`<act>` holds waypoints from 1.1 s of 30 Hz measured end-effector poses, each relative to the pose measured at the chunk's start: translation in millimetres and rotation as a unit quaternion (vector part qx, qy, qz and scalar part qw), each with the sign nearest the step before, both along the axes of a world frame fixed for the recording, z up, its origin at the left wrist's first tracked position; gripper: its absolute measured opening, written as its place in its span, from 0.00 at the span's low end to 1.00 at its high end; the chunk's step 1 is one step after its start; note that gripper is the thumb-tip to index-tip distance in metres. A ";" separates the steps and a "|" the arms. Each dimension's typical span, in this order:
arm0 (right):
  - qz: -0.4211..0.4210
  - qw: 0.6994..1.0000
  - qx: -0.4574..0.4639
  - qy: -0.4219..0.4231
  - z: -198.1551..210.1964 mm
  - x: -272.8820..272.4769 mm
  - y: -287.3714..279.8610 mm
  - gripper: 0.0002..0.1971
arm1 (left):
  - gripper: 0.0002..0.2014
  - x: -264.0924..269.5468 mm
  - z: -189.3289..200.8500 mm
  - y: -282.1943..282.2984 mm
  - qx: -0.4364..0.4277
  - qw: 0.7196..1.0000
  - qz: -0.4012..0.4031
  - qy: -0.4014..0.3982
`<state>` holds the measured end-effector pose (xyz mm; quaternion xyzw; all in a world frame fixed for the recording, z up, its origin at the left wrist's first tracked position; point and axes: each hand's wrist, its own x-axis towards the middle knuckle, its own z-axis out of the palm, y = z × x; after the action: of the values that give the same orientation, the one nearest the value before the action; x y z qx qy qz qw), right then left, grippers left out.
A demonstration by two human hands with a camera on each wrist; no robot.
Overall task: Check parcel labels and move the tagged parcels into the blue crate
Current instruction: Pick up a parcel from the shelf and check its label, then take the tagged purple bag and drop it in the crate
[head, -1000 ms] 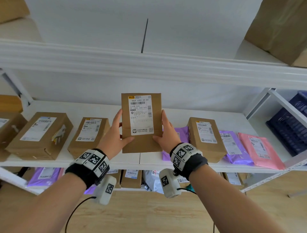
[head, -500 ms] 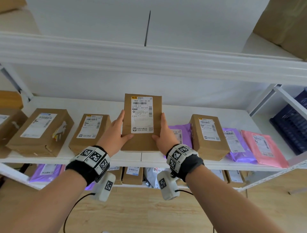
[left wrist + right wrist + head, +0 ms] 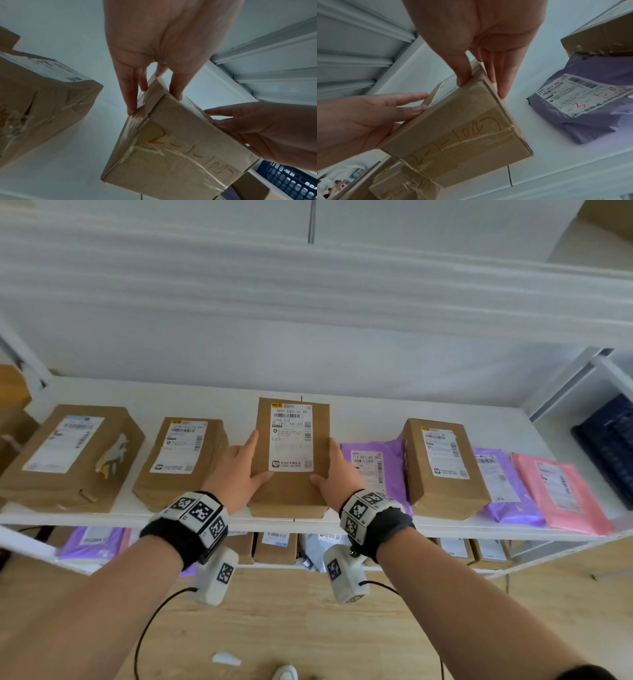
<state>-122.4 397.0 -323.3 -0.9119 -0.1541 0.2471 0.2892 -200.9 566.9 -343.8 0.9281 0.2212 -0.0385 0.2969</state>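
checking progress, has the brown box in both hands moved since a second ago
Yes. The brown box has come down toward the shelf, from upright to lying back between its neighbours.

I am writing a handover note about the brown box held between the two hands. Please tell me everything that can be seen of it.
The brown cardboard box is a small, tall parcel, sealed with clear tape. A white shipping label with barcodes covers its front, and orange handwriting marks its lower end. It is tilted back over the white shelf, between other parcels. The left hand and right hand hold its sides, with straight fingers behind and thumbs on the front.
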 end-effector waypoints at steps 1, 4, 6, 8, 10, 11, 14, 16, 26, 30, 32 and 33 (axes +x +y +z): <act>0.000 1.000 -0.001 0.002 -1.7 2.0 2.2 0.40 | 0.41 2.3 -2.0 0.3 -0.003 1.000 0.001 0.005; 0.001 1.000 -0.012 0.005 -6.3 8.2 8.8 0.38 | 0.38 7.8 -9.7 1.2 -0.018 1.000 0.009 0.012; 0.002 1.000 -0.020 0.009 -11.4 11.3 13.0 0.38 | 0.37 10.3 -15.2 1.3 -0.030 0.999 0.013 0.018; 0.003 0.999 -0.028 0.017 -17.4 13.4 16.1 0.38 | 0.36 12.2 -20.0 1.9 -0.037 0.999 0.013 0.026; 0.002 0.999 -0.032 0.026 -23.0 15.0 19.1 0.38 | 0.35 14.0 -23.5 3.7 -0.038 0.999 0.014 0.030; 0.001 0.999 -0.031 0.031 -25.2 15.9 20.7 0.38 | 0.35 15.1 -25.0 4.8 -0.040 0.999 0.015 0.032; -0.002 0.999 -0.022 0.045 -30.3 18.9 25.3 0.39 | 0.34 17.9 -28.3 7.4 -0.043 0.998 0.016 0.032; -0.002 0.999 -0.016 0.052 -32.9 21.2 27.7 0.39 | 0.34 19.5 -30.3 9.2 -0.043 0.998 0.017 0.033; 0.008 0.998 -0.011 0.056 -49.9 27.2 35.1 0.38 | 0.34 23.3 -43.7 13.9 -0.045 0.998 0.013 0.045; 0.007 0.998 -0.007 0.055 -53.8 27.4 34.6 0.37 | 0.33 23.7 -47.7 15.0 -0.044 0.998 0.016 0.037; 0.006 0.998 -0.006 0.054 -54.7 27.1 34.6 0.37 | 0.33 23.0 -48.5 16.3 -0.047 0.998 0.017 0.036; 0.004 0.999 -0.005 0.054 -54.8 27.0 34.7 0.37 | 0.33 22.7 -48.2 16.9 -0.046 0.998 0.016 0.036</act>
<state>-95.4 431.7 -378.1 -0.8981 -0.1406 0.2975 0.2918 -178.2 583.8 -392.0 0.9078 0.2447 -0.0777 0.3316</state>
